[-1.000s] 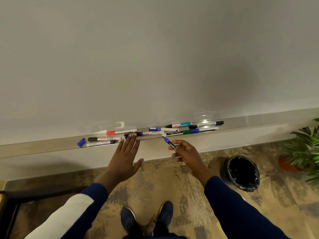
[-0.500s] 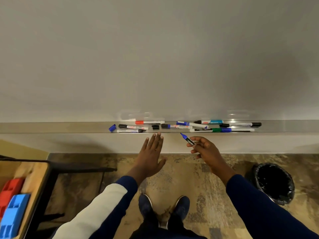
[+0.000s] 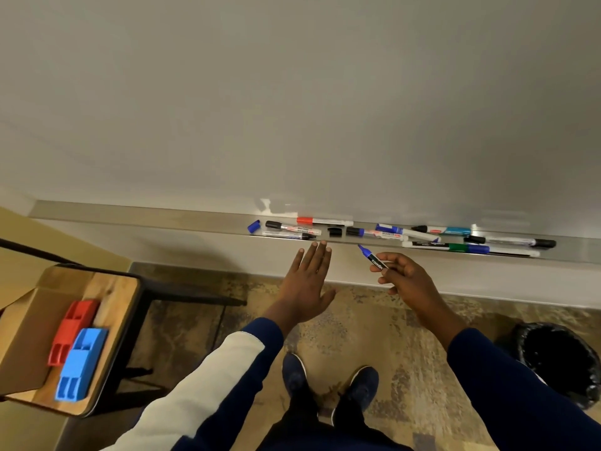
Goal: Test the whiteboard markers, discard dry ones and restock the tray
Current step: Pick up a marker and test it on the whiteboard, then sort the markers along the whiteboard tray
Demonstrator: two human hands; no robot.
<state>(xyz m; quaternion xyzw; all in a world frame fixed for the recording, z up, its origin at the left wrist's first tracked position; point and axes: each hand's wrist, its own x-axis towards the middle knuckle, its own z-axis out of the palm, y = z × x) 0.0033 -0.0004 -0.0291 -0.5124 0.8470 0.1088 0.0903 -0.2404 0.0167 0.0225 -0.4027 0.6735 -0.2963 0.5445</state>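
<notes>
A metal marker tray (image 3: 130, 213) runs along the foot of the blank whiteboard (image 3: 292, 92). Several markers lie in it, among them a red-capped one (image 3: 323, 221), a green and blue one (image 3: 461, 247) and a black-capped one (image 3: 510, 241). A loose blue cap (image 3: 254, 226) and a loose black cap (image 3: 334, 231) lie there too. My right hand (image 3: 406, 278) pinches an uncapped blue marker (image 3: 372, 257), tip pointing up toward the tray. My left hand (image 3: 307, 284) is flat with straight fingers just below the tray's front edge, holding nothing.
A black-lined waste bin (image 3: 556, 359) stands on the floor at the right. At the left a wooden stool (image 3: 120, 288) carries an open cardboard box (image 3: 26, 323) with a red pack (image 3: 73, 330) and a blue pack (image 3: 81, 362). My shoes (image 3: 328, 382) are on patterned carpet.
The view has swung left, bringing the stool and box into sight. My left hand has drawn back from the tray to just below its edge. My right hand still holds the blue marker.
</notes>
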